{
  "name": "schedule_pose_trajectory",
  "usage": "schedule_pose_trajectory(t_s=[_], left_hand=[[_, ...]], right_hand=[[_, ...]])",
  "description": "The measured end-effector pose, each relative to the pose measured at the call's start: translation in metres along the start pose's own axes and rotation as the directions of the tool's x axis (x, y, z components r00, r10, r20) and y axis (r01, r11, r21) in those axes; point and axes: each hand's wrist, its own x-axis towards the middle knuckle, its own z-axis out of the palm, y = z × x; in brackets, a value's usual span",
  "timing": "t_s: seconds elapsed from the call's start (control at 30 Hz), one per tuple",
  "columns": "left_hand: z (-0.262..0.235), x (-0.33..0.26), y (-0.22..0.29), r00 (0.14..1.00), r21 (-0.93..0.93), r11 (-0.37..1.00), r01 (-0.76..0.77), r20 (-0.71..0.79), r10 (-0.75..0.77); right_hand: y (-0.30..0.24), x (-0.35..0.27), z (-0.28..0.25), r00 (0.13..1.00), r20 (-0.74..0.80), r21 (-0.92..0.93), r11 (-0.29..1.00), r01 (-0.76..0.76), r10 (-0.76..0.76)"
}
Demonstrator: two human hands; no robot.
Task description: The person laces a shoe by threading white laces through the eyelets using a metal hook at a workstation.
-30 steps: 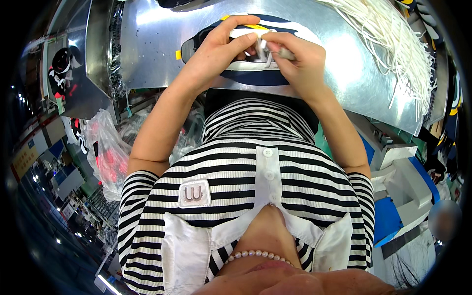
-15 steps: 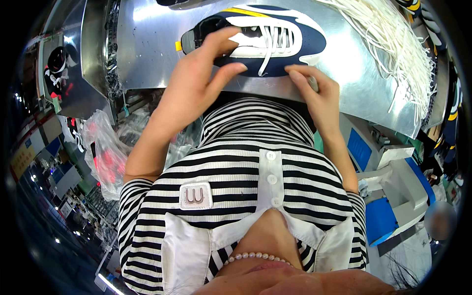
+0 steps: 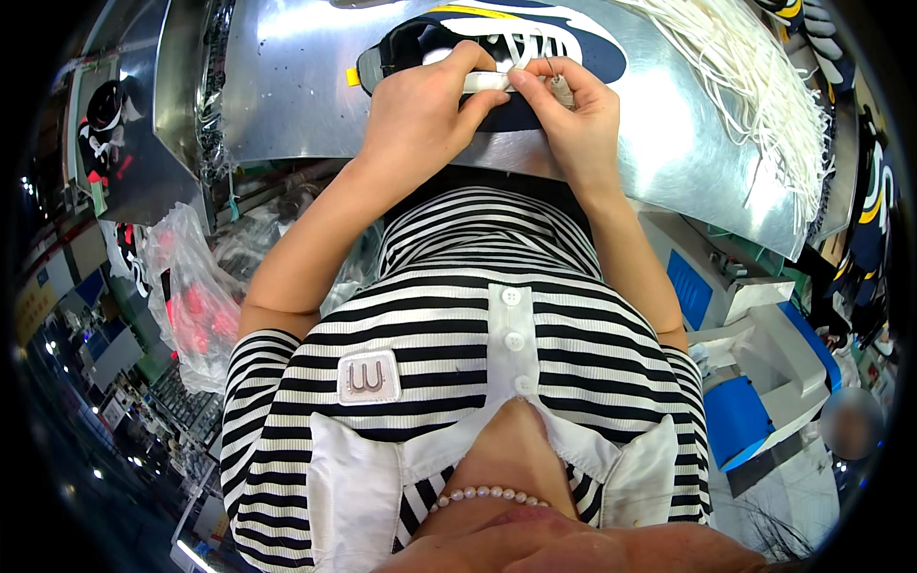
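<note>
A navy and white sneaker (image 3: 600, 55) with a yellow stripe lies on its sole on the metal table, toe to the right. White shoelace (image 3: 521, 48) runs across its front eyelets. My left hand (image 3: 420, 107) grips the white eyelet edge on the near side, thumb below and index finger above. Close against it, my right hand (image 3: 573, 110) pinches the lace between thumb and index finger. A small tool (image 3: 562, 92) with a pale handle and a thin bent wire is tucked in the right hand's fingers. The lace end is hidden by the fingertips.
A thick bundle of white laces (image 3: 755, 115) covers the right part of the metal table (image 3: 296, 95). More sneakers (image 3: 867, 205) stand at the far right. A clear plastic bag (image 3: 191, 296) hangs at left; a grey and blue machine (image 3: 755, 382) stands at lower right.
My right hand has moved left and up to the eyelets and now pinches the lace. My left hand has closed on the sneaker's eyelet edge.
</note>
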Motion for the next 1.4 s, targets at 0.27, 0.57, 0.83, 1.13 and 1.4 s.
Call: schedule_pose_trajectory(t_s=[0.27, 0.57, 0.83, 1.13, 1.4], left_hand=[[0.012, 0.000, -0.002, 0.982, 0.072, 0.992, -0.105, -0.148, 0.115], [0.008, 0.005, -0.004, 0.972, 0.053, 0.971, -0.231, -0.036, 0.233], [0.005, -0.002, -0.002, 0.971, -0.020, 0.971, -0.239, 0.019, 0.240], [-0.011, 0.012, 0.005, 0.918, -0.064, 0.985, -0.159, 0.359, 0.171], [-0.034, 0.027, -0.005, 0.822, -0.513, 0.736, 0.442, 0.560, -0.104]], right_hand=[[-0.023, -0.030, -0.028, 0.983, 0.140, -0.314, 0.947, -0.066, 0.115], [-0.023, -0.018, -0.026, 0.964, 0.167, -0.355, 0.925, -0.136, 0.206], [-0.031, -0.006, -0.037, 0.903, 0.268, -0.422, 0.884, -0.203, 0.335], [0.002, 0.021, -0.042, 0.995, -0.061, -0.318, 0.947, 0.057, -0.080], [0.006, 0.018, -0.041, 0.991, -0.071, -0.121, 0.988, 0.101, -0.110]])
